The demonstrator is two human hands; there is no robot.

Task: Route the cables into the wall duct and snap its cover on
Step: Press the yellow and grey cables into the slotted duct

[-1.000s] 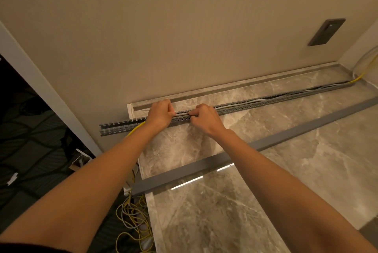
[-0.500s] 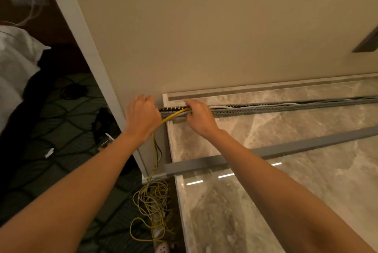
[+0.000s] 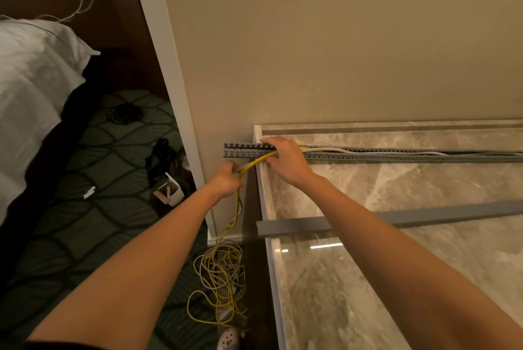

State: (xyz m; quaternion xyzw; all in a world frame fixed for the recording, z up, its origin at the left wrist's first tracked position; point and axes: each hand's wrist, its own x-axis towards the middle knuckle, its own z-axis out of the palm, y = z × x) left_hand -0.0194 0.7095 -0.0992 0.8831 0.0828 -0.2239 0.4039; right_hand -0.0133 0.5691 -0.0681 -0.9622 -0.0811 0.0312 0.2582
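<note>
A grey slotted duct (image 3: 396, 156) runs along the foot of the beige wall, its left end (image 3: 240, 150) sticking out past the marble top. White and dark cables lie inside it. My right hand (image 3: 285, 160) presses on the duct near that end, over a yellow cable (image 3: 256, 162). My left hand (image 3: 226, 179) grips the yellow cable and a grey one just below the duct's end. The cables drop to a loose coil (image 3: 220, 279) on the floor. The long grey duct cover (image 3: 418, 216) lies flat on the marble, apart from the duct.
A marble counter (image 3: 424, 279) fills the right. A white door frame (image 3: 175, 89) stands left of the wall. Beyond it lie patterned carpet (image 3: 85, 194), a bed with white linen (image 3: 31, 89), a small open box (image 3: 168, 192) and a dark cable bundle (image 3: 124, 113).
The view has swung left toward the duct's end. My left hand dropped off the duct and took hold of the yellow cable below it. My right hand slid left along the duct.
</note>
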